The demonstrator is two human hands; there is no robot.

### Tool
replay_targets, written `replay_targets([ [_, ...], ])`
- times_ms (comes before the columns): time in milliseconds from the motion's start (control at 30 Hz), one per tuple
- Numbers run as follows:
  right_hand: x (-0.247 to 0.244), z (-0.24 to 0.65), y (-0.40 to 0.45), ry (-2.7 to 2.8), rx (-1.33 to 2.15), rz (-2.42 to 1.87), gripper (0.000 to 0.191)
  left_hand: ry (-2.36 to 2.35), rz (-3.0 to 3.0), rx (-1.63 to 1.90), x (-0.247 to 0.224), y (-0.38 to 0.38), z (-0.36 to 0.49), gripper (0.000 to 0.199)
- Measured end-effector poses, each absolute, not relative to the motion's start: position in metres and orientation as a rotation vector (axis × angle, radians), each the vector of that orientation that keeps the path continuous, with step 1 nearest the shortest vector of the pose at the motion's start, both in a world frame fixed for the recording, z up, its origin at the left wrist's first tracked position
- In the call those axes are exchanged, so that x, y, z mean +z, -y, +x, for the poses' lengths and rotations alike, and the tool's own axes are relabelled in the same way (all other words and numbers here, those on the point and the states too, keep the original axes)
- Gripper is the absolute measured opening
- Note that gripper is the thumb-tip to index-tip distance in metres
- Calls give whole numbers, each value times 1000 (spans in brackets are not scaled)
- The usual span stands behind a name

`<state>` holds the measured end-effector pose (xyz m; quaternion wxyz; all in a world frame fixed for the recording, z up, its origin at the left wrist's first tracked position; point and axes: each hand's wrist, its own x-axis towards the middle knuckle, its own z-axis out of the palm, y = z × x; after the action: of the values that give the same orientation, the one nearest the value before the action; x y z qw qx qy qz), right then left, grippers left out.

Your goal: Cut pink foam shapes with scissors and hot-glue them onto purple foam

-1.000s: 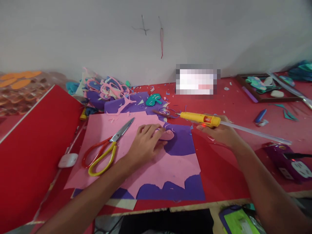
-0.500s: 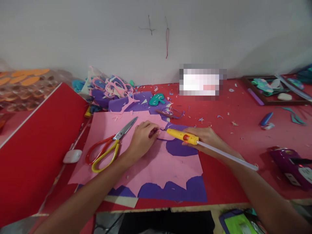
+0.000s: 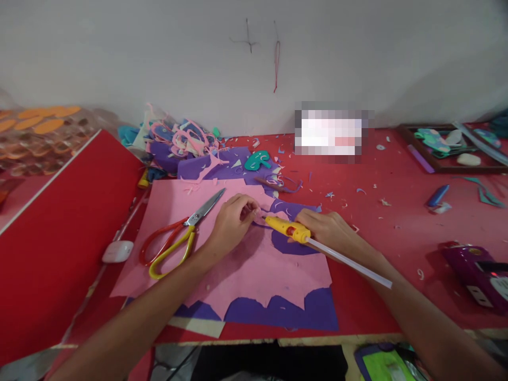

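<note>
My right hand (image 3: 323, 228) grips a yellow hot glue gun (image 3: 288, 227), a long whitish glue stick (image 3: 353, 264) jutting from its back end. The gun's nozzle points left and meets my left hand (image 3: 237, 218), whose fingers are pinched together. Between those fingers is a small pink foam piece, partly hidden by the fingertips. Beneath both hands lies a jagged-edged pink foam sheet (image 3: 254, 280) over a purple sheet (image 3: 317, 312). To the left of my left hand, scissors (image 3: 191, 225) with one red and one yellow handle rest on the pink sheet.
Foam scraps (image 3: 190, 140) are heaped at the back left, beside a teal cutout (image 3: 257, 160). A red board (image 3: 71, 238) leans on the left. At right are a brown tray (image 3: 440, 170), a blue marker (image 3: 438, 196) and a purple device (image 3: 472, 270).
The glue gun and my right hand have shifted left and slightly down, bringing the nozzle to the piece in my left fingers. The scissors stay in place.
</note>
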<state>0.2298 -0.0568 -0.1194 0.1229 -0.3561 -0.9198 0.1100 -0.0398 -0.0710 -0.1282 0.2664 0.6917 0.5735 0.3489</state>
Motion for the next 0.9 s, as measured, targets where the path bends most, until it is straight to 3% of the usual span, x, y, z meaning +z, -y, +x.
replay_targets([
  [467,-101,223,62,2766,349,-1084,24,-1571,1880,959,-130,70,-42,5],
  [900,-121,226,57,2683,376,-1086,39,-1554,1904,982,-123,73,-37,9],
])
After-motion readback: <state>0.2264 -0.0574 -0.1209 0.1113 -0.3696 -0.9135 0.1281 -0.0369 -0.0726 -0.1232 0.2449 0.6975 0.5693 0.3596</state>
